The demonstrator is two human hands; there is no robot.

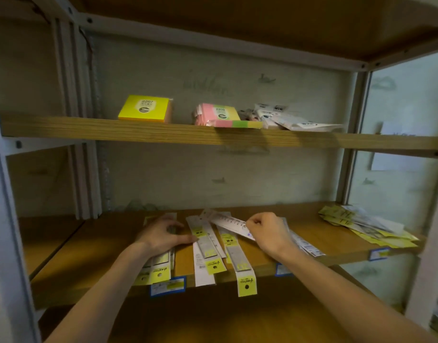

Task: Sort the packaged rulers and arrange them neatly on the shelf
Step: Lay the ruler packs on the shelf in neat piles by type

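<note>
Yellow sticky-note block (145, 108) above, packets (369, 225) right

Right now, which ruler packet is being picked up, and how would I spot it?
Look at the lower wooden shelf, among the packets fanned across its middle. The right hand pinches one packaged ruler; unlike its neighbours, which lie pointing front to back, it slants crosswise, lifted above them.

Two hands were at the lower shelf (94, 246). One packaged ruler (229, 222) was pinched in the right hand (268, 232); a few lay under the left hand (163, 236), about four between the hands. Upper board: two sticky-note packs (146, 108).
</note>
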